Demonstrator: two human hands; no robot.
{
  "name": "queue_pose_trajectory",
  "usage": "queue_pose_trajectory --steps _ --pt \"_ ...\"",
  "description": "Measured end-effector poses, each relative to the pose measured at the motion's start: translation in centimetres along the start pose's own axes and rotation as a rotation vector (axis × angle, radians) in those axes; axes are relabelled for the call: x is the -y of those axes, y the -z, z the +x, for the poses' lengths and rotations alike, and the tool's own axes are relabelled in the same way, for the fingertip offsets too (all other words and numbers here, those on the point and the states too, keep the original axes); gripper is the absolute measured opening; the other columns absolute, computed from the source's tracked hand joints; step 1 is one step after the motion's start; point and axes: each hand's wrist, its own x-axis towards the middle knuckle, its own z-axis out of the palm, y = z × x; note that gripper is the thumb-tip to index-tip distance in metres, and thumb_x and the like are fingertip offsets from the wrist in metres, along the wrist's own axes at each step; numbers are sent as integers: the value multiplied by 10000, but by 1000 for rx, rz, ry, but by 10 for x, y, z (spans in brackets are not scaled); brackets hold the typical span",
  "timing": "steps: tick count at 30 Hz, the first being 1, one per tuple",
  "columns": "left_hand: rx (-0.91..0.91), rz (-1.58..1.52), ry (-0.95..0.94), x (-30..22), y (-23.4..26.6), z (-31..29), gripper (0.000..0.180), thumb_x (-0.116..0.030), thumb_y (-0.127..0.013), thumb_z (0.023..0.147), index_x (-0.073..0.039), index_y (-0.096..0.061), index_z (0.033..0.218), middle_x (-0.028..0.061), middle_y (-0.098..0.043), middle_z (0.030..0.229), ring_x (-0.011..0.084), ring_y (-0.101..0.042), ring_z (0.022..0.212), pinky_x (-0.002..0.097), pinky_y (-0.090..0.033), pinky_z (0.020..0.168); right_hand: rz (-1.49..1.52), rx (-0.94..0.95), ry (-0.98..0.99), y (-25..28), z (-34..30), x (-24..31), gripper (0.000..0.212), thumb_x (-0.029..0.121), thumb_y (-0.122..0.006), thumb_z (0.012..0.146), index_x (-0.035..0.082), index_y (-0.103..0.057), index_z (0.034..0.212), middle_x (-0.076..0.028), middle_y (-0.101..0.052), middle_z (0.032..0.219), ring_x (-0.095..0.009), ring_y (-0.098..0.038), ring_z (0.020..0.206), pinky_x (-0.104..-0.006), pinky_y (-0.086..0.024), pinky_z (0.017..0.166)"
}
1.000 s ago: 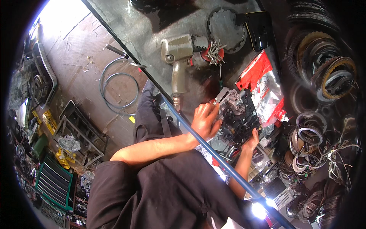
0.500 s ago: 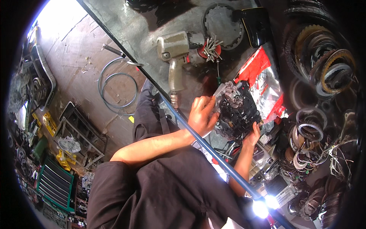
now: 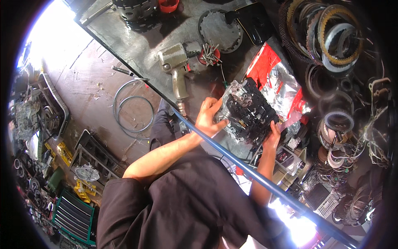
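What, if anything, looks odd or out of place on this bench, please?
Nothing looks plainly damaged or spilled. The thin metal pieces heaped in the red dish look untidy, poking past its rim, and the red-and-silver bag lies crumpled beside the black-and-grey assembly.

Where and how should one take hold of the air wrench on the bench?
Grip the air wrench probably by its slim handle, coming from the near side: the handle points that way, while the bulkier head lies at the far end.

Two hands (image 3: 208, 118), one grey-and-black machine part (image 3: 248, 110), one pistol-grip tool (image 3: 178, 70), two red dishes (image 3: 169, 9), one coiled hose (image 3: 114, 106), one silver-and-red bag (image 3: 277, 85)
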Motion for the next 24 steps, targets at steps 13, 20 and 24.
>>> queue_pose_trajectory --steps 13,20,24 --pt "310 -95 -16 17 23 6 1021 -152 -923 654 -32 -435 1544 140 -440 1326 277 -476 1264 362 -411 1099 -175 -158 136 4 6 -7 429 285 -808 893 214 -423 719 82 -303 650 -56 -297 541 -245 -192 504" --pt "348 -167 164 20 22 7 1038 27 -920 632 -102 -437 1542 75 -427 1376 258 -505 1234 416 -439 1105 26 -76 37 9 8 -18 279 221 -776 896 75 -694 1120 -19 -701 1023 -162 -640 776 -332 -507 655" --pt "358 -272 239 19 21 7 1036 67 -917 612 -218 -509 1521 -23 -370 1371 176 -451 1327 380 -391 1119 126 60 -17 8 3 -14 302 241 -811 882 55 -691 1088 -40 -701 1018 -187 -656 903 -338 -521 751"
